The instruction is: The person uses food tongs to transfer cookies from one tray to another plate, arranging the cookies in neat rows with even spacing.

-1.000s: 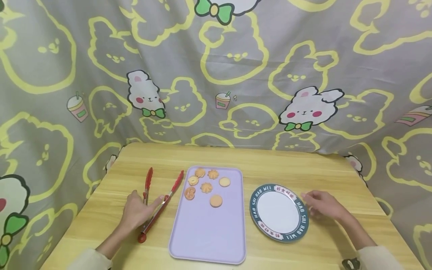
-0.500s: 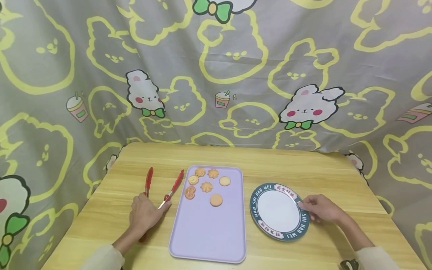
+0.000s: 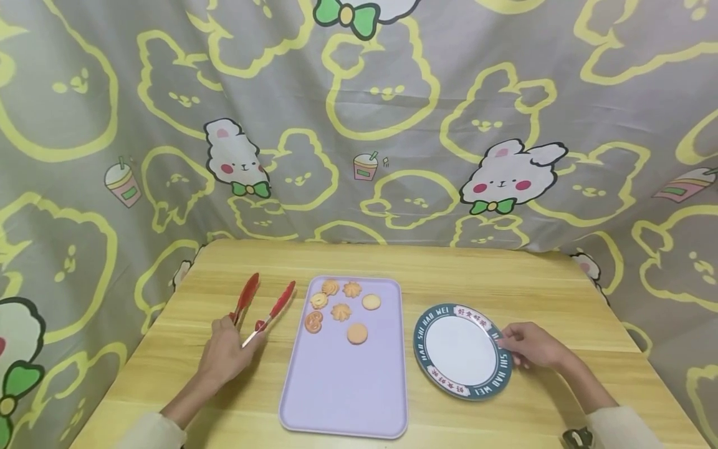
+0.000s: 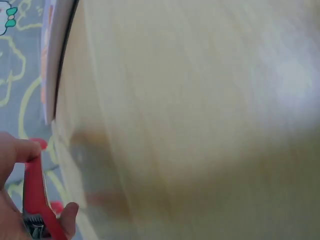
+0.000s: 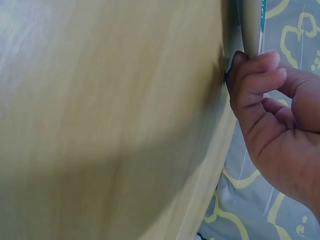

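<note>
My left hand (image 3: 227, 352) grips a pair of red-tipped metal tongs (image 3: 278, 302), whose two arms spread apart and point away from me. In the left wrist view, fingers and thumb wrap the red handle of the tongs (image 4: 36, 187), with the table lying beyond. On the right, my right hand (image 3: 533, 345) pinches the right rim of a round plate (image 3: 461, 350), white in the middle with a dark green lettered border. The right wrist view has curled fingers (image 5: 260, 90) at the plate's edge (image 5: 250, 25). Between the hands lies a lilac tray (image 3: 343, 386).
Several cookies, among them a pretzel-shaped one (image 3: 314, 322) and a plain round one (image 3: 357, 333), lie at the tray's far end. The wooden table (image 3: 449, 268) ends at a grey curtain (image 3: 314, 125) with cartoon prints.
My left hand first closed round the tongs, then lifted them and shifted slightly left. My right hand moved in onto the plate's rim; the plate and tray stayed nearly in place.
</note>
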A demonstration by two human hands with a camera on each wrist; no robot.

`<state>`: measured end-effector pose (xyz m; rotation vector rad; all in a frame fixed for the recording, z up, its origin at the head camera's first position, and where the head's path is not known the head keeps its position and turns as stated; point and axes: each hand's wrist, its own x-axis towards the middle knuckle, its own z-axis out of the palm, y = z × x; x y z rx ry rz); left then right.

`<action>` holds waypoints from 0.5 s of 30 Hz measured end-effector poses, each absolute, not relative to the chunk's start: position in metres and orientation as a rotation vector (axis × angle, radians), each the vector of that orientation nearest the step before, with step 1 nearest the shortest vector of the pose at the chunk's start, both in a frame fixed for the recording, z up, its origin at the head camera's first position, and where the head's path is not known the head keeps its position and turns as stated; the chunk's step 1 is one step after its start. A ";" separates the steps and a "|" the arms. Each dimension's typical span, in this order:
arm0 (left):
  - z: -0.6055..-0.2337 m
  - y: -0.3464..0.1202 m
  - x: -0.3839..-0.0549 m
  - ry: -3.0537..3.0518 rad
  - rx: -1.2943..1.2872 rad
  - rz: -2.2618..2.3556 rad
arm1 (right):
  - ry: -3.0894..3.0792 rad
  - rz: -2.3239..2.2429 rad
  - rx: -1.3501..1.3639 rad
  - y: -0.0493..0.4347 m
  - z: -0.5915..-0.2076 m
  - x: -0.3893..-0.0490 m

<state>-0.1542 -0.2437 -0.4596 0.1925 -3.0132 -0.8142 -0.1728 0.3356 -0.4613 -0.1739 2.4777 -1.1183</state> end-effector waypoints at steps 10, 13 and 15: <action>-0.444 -0.255 -0.164 -2.870 -0.054 -0.642 | 2.476 -1.107 -0.160 0.335 -0.459 -0.173; -0.439 -0.253 -0.169 -2.863 -0.150 -0.650 | 2.472 -1.106 -0.155 0.335 -0.459 -0.173; -0.436 -0.250 -0.173 -2.869 -0.213 -0.660 | 2.470 -1.107 -0.156 0.334 -0.460 -0.173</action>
